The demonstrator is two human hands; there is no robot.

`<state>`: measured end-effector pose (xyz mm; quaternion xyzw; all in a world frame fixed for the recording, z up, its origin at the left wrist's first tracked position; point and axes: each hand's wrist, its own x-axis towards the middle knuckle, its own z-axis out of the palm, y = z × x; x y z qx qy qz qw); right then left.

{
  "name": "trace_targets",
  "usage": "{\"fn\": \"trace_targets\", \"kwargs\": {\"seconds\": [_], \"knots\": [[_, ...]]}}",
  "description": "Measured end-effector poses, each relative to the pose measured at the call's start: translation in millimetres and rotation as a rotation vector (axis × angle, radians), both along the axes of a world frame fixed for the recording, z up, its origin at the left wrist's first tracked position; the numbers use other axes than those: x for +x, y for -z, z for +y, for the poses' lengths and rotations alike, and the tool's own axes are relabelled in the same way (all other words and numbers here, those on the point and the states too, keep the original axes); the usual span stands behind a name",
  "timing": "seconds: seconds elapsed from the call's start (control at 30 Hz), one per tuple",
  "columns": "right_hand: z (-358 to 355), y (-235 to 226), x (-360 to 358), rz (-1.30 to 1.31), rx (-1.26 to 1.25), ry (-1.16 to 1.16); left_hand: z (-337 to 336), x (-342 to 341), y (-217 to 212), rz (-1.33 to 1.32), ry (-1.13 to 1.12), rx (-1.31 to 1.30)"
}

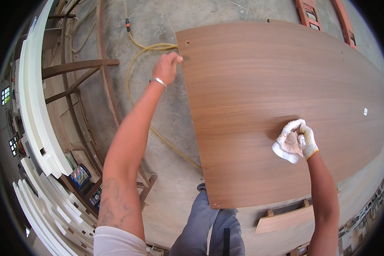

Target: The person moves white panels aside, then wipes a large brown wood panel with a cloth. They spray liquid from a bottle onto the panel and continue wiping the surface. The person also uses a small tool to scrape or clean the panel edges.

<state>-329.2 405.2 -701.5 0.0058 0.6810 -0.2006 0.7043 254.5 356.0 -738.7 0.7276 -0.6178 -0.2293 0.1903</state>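
Observation:
A large brown wood-grain door panel [251,85] lies flat in front of me, with a round hole near its far left corner. My left hand [166,68], bare with a silver bracelet on the wrist, is at the panel's left edge near that hole. Its fingers are pinched together, and a dark smear shows at their tips; I cannot make out what they hold, if anything. My right hand [309,141] wears a white knitted glove with a yellow cuff. It grips a bunched white rag [287,143], stained pinkish-brown, against the panel's surface.
A yellow hose [134,91] with an orange connector runs over the concrete floor left of the panel. White boards [34,106] are stacked on a brown metal rack [81,64] at the left. An orange pallet jack [309,15] stands at the far right. A wooden piece [283,219] lies below the near edge.

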Motion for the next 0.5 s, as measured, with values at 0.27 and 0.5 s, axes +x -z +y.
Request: {"fn": "trace_targets", "kwargs": {"seconds": [0.27,0.5], "knots": [[-5.0,-5.6,18.0,0.005,0.025,0.034,-68.6,38.9,6.1,-0.028,-0.062,0.012],[-4.8,-15.5,23.0,-0.003,-0.02,0.0,-18.1,18.6,2.8,0.032,0.033,0.025]]}}
